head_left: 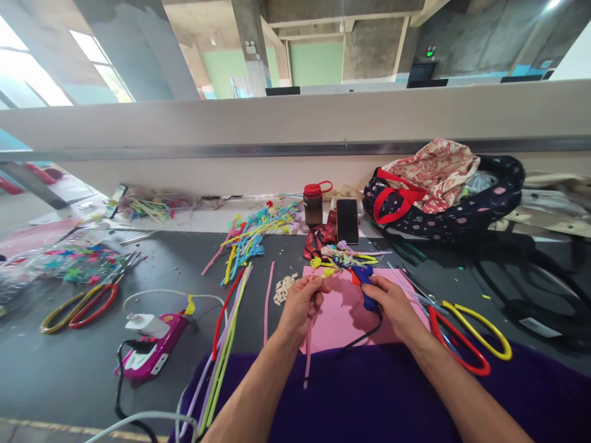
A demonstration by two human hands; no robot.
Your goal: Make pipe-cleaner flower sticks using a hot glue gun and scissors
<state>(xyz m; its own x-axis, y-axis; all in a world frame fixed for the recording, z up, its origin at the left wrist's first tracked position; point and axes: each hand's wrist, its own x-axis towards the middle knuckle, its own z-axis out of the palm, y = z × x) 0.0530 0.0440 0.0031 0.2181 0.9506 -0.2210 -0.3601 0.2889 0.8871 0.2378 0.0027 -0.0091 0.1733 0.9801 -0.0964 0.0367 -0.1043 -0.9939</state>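
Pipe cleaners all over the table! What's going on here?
A person is working at a dark table. Their left hand pinches a pink pipe cleaner with a yellow bit at its top. Their right hand grips a blue glue gun, its front end close to that top, above a pink sheet. More pipe cleaners lie in a pile behind, and red-and-yellow scissors rest to the right.
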